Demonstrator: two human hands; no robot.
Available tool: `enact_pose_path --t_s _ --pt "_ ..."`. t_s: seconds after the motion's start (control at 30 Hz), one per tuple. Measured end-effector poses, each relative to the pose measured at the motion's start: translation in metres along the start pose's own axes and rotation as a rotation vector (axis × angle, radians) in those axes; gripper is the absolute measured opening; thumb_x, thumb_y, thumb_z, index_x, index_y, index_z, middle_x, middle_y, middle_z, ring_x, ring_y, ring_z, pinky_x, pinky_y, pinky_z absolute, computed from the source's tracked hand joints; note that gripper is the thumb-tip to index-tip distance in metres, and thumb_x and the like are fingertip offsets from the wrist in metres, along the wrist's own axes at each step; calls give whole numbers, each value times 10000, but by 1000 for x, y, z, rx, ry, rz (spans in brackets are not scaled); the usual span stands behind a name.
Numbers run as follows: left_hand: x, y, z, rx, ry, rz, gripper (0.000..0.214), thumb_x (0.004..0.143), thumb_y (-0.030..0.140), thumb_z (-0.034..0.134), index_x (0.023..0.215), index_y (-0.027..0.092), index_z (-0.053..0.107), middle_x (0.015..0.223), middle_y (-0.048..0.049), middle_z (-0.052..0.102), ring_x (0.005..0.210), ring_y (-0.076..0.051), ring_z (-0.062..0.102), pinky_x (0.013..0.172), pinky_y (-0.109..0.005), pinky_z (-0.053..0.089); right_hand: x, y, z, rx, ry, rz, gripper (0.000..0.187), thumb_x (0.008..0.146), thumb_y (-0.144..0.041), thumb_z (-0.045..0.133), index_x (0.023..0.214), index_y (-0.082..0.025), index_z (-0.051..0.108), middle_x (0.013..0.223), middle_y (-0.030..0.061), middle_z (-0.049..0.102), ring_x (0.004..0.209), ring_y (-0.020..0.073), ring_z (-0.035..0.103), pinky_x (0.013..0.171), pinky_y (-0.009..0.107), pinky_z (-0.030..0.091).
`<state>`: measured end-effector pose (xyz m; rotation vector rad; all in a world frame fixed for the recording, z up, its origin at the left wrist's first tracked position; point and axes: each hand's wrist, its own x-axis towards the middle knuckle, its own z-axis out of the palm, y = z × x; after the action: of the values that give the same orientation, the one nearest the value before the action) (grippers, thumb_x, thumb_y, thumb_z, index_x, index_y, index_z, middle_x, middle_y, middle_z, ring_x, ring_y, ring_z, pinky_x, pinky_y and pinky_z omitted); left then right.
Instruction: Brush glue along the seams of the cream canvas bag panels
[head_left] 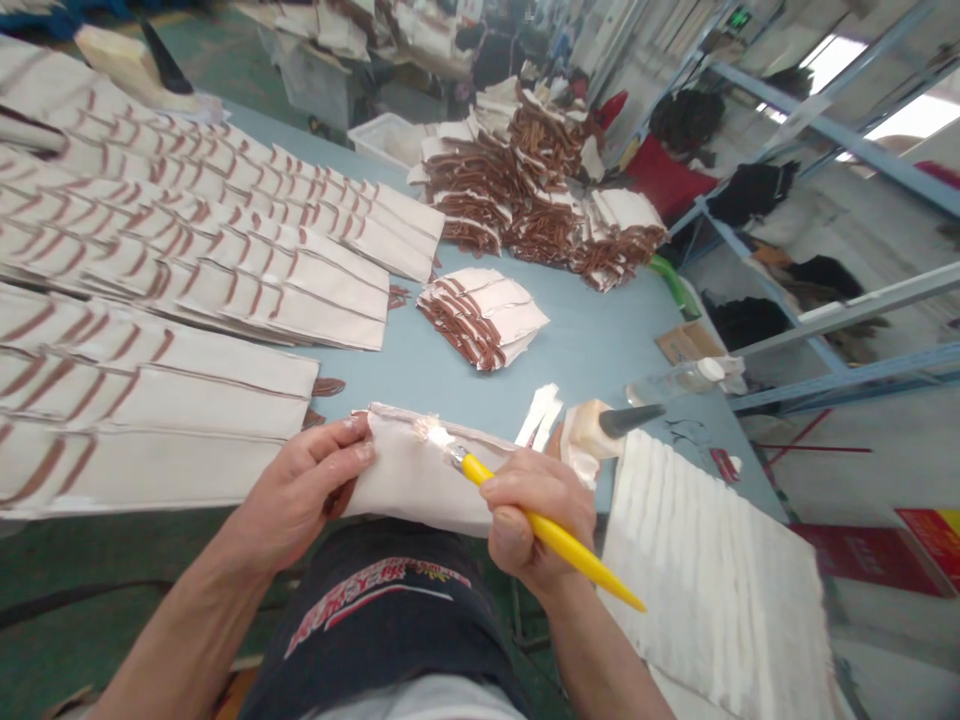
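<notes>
My right hand point(540, 510) is closed round a yellow-handled brush point(555, 535), its pale bristles resting near the upper edge of a cream fabric piece point(420, 470). The left end of that piece is pinched between the thumb and fingers of my left hand point(300, 480). Some brown material shows beneath the left fingers. The piece lies at the table's near edge, in front of my dark apron point(382, 620). Right of my right hand stands a pale block-shaped container point(585, 430) with a dark handle point(631, 418) sticking out.
Overlapping rows of cream pieces with brown strips point(225, 250) cover the left of the blue table point(592, 340). A small stack point(484, 315) sits mid-table, with larger brown-and-cream piles point(525, 190) behind. White padded strips point(712, 560) lie at right, near a clear bottle point(675, 380).
</notes>
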<state>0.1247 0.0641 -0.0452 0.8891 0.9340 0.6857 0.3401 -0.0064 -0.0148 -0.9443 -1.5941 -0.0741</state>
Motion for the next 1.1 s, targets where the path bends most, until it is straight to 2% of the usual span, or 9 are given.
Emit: enact_pose_path --t_s 0.1,0.27,0.4,0.47,0.57,0.67,0.77,0.93,1.1 --pt "-1 1 3 141 -29 108 285 853 447 820 997 201 813 638 16 596 647 -170 570 575 -220 469 -1 -4 -2 -77 -46 37 199 1122 -314 538 996 -235 670 647 -33 685 506 120 617 504 243 504" --pt "-5 -3 16 572 -6 454 235 949 325 638 756 214 715 698 -13 681 674 -202 598 647 -288 493 4 -19 17 -76 -97 -5 214 1140 -299 480 1019 -241 646 665 -43 681 497 114 593 508 261 489" --pt "-5 -14 13 711 -70 825 210 945 125 563 791 226 662 713 0 689 694 -204 665 739 -318 556 3 -36 20 58 -132 5 274 1156 -322 466 967 -229 642 603 -62 622 459 95 556 480 252 456" --pt "-4 -21 8 774 -60 1018 208 921 64 551 879 224 677 792 -28 727 814 -235 720 804 -334 568 0 -43 12 101 -58 83 303 1158 -338 468 931 -234 639 566 -77 586 412 87 513 468 249 454" --pt "-2 -30 1 920 -9 1156 250 921 -8 548 922 215 660 793 -42 726 754 -225 684 732 -328 518 -3 -46 -4 79 124 270 312 1138 -365 504 880 -250 638 527 -89 515 364 96 445 427 260 430" --pt "0 -36 -2 1088 26 1199 269 936 -51 542 976 192 653 857 -74 750 750 -230 670 722 -341 480 1 -35 -10 30 225 467 281 1103 -348 552 858 -240 639 504 -104 435 336 89 384 378 244 356" --pt "1 -41 -2 1176 40 1223 268 940 -42 532 1013 180 663 892 -95 758 798 -262 686 738 -364 479 7 -18 -8 -50 250 500 268 1095 -331 551 863 -230 639 509 -104 448 346 83 404 404 237 384" --pt "2 -45 -3 1198 61 1231 286 933 -32 512 1022 190 669 896 -94 766 798 -266 688 731 -372 488 -1 -16 2 -200 -28 440 231 1079 -294 543 903 -221 674 673 -22 676 507 118 620 498 242 500" --pt "1 -55 -7 1194 69 1177 337 942 22 468 1146 185 682 1028 -133 795 941 -300 729 831 -408 530 -18 -37 2 -67 -114 456 255 1076 -313 505 904 -234 676 642 -22 646 491 133 607 511 263 545"
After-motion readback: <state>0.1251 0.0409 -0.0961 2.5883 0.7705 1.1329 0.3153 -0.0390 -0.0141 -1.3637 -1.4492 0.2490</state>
